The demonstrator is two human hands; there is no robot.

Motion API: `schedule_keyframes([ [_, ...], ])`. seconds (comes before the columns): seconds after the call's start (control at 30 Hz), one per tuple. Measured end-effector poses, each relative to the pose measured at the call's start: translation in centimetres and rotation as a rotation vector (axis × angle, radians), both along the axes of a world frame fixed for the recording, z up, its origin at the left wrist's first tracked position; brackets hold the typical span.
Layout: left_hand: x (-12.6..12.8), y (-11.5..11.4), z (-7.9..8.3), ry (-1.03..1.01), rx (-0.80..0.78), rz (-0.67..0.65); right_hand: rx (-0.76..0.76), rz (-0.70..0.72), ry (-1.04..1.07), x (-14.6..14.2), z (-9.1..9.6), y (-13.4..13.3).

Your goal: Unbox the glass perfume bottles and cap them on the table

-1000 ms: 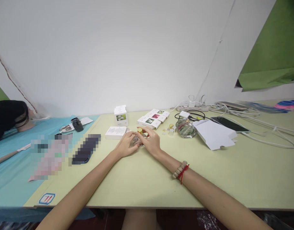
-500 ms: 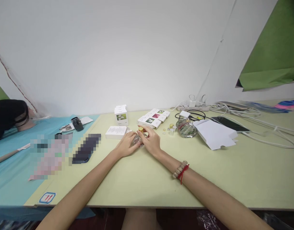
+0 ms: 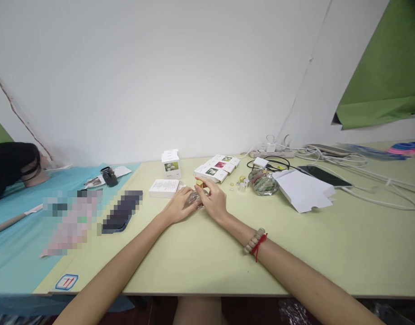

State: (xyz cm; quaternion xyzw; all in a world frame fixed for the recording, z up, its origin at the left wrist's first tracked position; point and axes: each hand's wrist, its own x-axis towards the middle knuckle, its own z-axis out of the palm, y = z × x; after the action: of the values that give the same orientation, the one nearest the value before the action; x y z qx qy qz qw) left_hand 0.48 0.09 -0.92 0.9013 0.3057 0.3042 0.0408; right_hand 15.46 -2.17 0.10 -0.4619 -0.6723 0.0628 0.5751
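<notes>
A clear glass perfume bottle [image 3: 194, 197] with a gold top [image 3: 199, 183] stands on the table between my hands. My left hand [image 3: 179, 206] is closed around its left side, low on the glass. With thumb and fingers, my right hand [image 3: 213, 198] grips the gold top. The hands hide much of the bottle. Close behind my left hand lies a white box with printed text [image 3: 164, 188]. To the right are small gold and clear pieces [image 3: 241, 183] and a second glass bottle [image 3: 263, 181] with green and reddish contents showing through.
Small white boxes with flower pictures [image 3: 216, 167] lie at the back, near a white box stack [image 3: 171, 165]. Rightward are an unfolded white carton [image 3: 305, 189], a tablet [image 3: 325, 176], cables and a power strip [image 3: 271, 154]. A phone [image 3: 122, 212] and black jar [image 3: 109, 176] are leftward.
</notes>
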Motion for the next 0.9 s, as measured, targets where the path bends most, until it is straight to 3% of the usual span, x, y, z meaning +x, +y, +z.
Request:
schedule_keyframes([
  [0.2,0.0,-0.1,0.2,-0.003,-0.001,0.012,-0.059,-0.045,0.159,0.8,0.2,0.7],
  [0.7,0.1,0.2,-0.2,0.007,0.044,0.075,-0.386,-0.067,-0.162,3.9,-3.5,5.0],
  [0.9,0.1,0.3,-0.4,-0.004,0.063,0.089,-0.36,-0.006,-0.241,4.3,-3.3,4.8],
])
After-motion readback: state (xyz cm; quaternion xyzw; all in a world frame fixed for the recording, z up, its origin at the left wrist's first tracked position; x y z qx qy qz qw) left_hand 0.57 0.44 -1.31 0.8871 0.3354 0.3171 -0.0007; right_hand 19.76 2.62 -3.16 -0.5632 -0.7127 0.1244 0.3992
